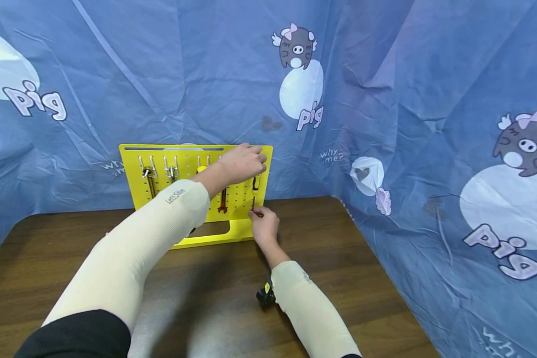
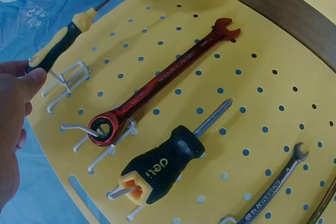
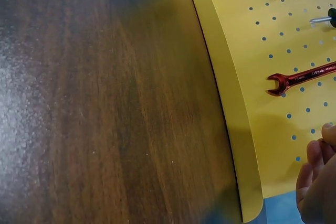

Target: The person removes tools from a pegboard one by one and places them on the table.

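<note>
A slim screwdriver with a black and yellow handle slants in front of the right end of a yellow pegboard. My left hand pinches the end of its handle between thumb and fingers, beside a double wire hook. Lower down, my right hand pinches the tip end of the metal shaft; the very tip is hidden by the fingers. Next to the screwdriver, a red wrench hangs by its ring end. In the right wrist view only the curled fingers of the right hand show.
A stubby screwdriver and a silver wrench hang further along the board. More wrenches hang at its left. A small black object lies on the brown table, by the right forearm. Blue printed cloth hangs behind.
</note>
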Demonstrator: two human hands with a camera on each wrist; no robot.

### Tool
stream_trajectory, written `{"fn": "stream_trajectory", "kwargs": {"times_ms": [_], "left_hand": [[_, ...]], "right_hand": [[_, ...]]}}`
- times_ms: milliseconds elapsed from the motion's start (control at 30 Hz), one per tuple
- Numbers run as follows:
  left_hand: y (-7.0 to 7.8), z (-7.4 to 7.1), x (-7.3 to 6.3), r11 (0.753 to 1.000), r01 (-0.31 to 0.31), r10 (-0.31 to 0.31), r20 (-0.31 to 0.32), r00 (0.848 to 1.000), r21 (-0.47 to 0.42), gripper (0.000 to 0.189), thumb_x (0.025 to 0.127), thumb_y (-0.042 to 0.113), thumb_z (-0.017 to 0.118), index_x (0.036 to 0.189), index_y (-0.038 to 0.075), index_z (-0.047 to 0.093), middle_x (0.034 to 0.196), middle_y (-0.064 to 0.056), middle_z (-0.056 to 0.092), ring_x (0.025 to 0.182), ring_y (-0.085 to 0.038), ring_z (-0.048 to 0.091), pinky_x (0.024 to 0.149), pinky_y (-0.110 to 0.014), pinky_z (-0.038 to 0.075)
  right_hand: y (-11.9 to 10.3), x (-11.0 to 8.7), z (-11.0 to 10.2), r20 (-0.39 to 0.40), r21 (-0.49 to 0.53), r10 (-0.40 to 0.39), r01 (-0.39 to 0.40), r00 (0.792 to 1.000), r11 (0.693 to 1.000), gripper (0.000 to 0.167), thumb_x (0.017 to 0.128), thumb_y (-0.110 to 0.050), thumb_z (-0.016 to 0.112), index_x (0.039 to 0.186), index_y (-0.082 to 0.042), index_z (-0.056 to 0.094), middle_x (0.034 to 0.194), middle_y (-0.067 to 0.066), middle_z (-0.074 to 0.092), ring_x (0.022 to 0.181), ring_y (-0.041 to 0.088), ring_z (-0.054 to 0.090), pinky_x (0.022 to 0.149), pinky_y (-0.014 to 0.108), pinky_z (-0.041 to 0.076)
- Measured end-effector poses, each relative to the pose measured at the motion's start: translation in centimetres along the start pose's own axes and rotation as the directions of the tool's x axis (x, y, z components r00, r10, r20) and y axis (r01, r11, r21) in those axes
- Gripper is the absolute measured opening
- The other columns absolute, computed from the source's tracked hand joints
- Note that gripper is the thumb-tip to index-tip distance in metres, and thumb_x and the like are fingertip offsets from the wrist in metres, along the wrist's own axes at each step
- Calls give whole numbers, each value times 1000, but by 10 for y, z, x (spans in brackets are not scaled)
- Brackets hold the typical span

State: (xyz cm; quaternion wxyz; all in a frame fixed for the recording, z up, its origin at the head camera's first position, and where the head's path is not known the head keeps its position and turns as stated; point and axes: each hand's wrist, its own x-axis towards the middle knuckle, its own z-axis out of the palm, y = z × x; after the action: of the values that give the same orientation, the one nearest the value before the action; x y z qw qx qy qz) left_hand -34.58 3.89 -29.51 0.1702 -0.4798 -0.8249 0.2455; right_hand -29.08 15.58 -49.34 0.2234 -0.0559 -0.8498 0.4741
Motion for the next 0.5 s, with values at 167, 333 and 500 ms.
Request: {"fn": "stream_trajectory", "kwargs": {"times_ms": [167,333,500], "left_hand": [[0,-2,0,1000,0,0,-4,1000,-9,24,97,5,67,116,16,75,114,-2,65,96,-23,49,74,-34,43],[2,-3,0,1000,2,-1,10,1000,-28,25,98,5,65,118,17,74,116,-2,64,94,-23,47,72,-33,40],[4,-5,-1,1000,5,-5,2,1000,-28,28,98,6,65,121,19,73,114,-2,64,93,-22,46,71,-33,39]], "right_hand": [[-1,-3,-3,-7,18,2,-2,1000,1000,5,89,-9,78,92,-5,79,90,4,76,84,20,70,72,33,58],[-2,-7,-7,-14,27,1,-1,1000,1000,5,88,-9,78,91,-4,79,87,4,75,83,20,68,72,34,57],[-1,-10,-11,-20,28,-18,18,1000,999,4,88,-8,78,90,-5,79,87,3,75,81,20,68,70,33,57]]}}
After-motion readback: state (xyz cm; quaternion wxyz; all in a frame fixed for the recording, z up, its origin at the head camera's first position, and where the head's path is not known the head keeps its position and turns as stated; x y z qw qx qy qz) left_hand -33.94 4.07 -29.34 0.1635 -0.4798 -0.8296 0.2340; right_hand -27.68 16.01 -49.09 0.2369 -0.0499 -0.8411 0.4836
